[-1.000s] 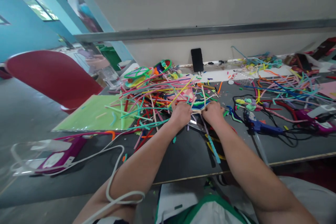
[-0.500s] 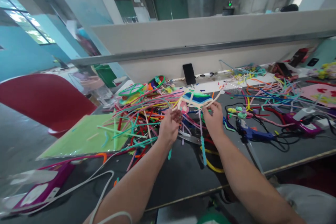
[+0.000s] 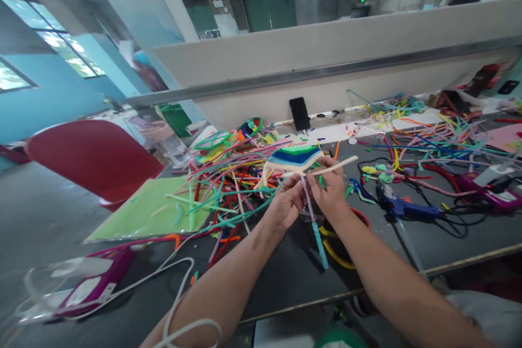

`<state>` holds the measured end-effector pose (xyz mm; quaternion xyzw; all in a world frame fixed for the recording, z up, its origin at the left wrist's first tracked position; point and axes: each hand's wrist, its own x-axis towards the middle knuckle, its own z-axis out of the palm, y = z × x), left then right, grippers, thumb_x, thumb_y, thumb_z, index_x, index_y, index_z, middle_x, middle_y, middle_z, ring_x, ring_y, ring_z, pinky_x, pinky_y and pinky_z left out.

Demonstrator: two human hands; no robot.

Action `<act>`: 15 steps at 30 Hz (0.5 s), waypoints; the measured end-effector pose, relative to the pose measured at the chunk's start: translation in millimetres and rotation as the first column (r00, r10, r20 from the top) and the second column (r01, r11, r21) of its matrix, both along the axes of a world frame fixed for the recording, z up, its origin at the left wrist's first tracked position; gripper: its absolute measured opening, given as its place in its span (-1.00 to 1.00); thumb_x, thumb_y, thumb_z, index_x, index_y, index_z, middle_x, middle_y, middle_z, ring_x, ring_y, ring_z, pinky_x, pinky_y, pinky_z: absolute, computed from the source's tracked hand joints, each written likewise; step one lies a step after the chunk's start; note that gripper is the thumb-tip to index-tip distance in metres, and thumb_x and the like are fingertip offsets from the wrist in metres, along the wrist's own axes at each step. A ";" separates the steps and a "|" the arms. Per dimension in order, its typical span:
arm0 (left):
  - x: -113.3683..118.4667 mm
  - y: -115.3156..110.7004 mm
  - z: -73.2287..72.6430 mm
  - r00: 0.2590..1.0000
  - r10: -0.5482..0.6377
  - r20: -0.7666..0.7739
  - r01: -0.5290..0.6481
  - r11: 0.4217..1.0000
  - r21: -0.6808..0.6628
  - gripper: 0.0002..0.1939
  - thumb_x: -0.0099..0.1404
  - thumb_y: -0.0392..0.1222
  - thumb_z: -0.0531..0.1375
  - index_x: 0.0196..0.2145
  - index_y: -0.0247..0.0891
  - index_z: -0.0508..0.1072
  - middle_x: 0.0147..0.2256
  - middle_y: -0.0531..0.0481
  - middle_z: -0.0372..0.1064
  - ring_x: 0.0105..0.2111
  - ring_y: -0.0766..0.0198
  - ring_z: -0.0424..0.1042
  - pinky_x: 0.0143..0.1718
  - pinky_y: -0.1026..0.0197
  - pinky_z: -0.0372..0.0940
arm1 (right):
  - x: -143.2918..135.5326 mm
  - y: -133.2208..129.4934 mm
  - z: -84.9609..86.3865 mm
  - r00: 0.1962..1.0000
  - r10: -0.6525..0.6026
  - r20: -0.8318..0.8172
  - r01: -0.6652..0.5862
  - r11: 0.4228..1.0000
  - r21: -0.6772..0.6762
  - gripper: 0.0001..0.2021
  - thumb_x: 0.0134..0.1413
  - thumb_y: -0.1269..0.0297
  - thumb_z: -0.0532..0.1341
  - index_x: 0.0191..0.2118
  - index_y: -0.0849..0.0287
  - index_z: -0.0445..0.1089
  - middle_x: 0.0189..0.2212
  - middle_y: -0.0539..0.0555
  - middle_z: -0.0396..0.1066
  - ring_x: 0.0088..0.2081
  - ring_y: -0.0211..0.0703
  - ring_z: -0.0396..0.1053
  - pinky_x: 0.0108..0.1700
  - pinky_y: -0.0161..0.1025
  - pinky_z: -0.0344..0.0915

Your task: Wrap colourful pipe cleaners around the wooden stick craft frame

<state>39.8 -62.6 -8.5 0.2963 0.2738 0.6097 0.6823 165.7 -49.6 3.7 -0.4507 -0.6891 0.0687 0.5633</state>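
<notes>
Both hands are on a pipe-cleaner craft piece (image 3: 297, 157) with green, blue and white bands, held up over the table. From its lower edge hangs a lilac stem with a turquoise lower end (image 3: 319, 244). My left hand (image 3: 289, 200) has its fingers closed at the lower edge beside the stem. My right hand (image 3: 331, 191) pinches the right side, where a loose cream pipe cleaner end (image 3: 345, 165) sticks out to the right. The fingertips partly cover the joint between stem and bands.
Loose coloured pipe cleaners (image 3: 228, 196) pile up left of my hands. A green sheet (image 3: 142, 206) lies further left. To the right are a blue glue gun (image 3: 403, 207) with black cords and a purple power strip (image 3: 485, 196). A phone (image 3: 299, 114) leans against the divider (image 3: 346, 79).
My left hand has moved right, close to my right hand at the stem. The banded piece has tilted and shifted slightly left. The scissors seen below it before are now out of sight.
</notes>
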 end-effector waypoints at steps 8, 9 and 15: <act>-7.4 -1.3 -0.7 0.990 -0.087 -0.111 0.095 0.993 0.069 -0.83 0.05 -0.23 0.34 -0.45 -0.30 0.42 -0.55 0.10 0.32 -0.55 0.43 0.32 -0.42 0.30 0.27 | 3.4 -0.4 0.2 0.999 0.031 -0.008 -0.031 0.999 -0.039 -0.79 0.08 0.15 0.16 -0.36 0.12 0.49 -0.01 0.17 0.27 0.10 0.02 0.17 0.16 -0.03 0.06; -7.7 -1.7 -0.8 0.988 -0.097 -0.123 0.106 0.992 0.071 -0.83 0.06 -0.22 0.34 -0.44 -0.30 0.42 -0.56 0.10 0.31 -0.55 0.43 0.31 -0.43 0.29 0.27 | 4.2 -0.2 1.0 0.999 0.027 -0.017 -0.028 0.999 -0.046 -0.80 0.07 0.16 0.17 -0.37 0.12 0.48 0.00 0.16 0.26 0.10 0.02 0.17 0.16 -0.03 0.06; -11.5 -1.1 -1.5 0.975 -0.160 -0.156 0.172 0.983 0.065 -0.84 0.07 -0.21 0.33 -0.43 -0.31 0.43 -0.58 0.09 0.28 -0.58 0.42 0.27 -0.44 0.26 0.23 | 4.7 1.7 3.5 0.989 0.071 -0.133 -0.080 0.995 -0.059 -0.87 0.01 0.22 0.21 -0.45 0.14 0.41 0.02 0.16 0.23 0.12 0.00 0.18 0.16 -0.05 0.10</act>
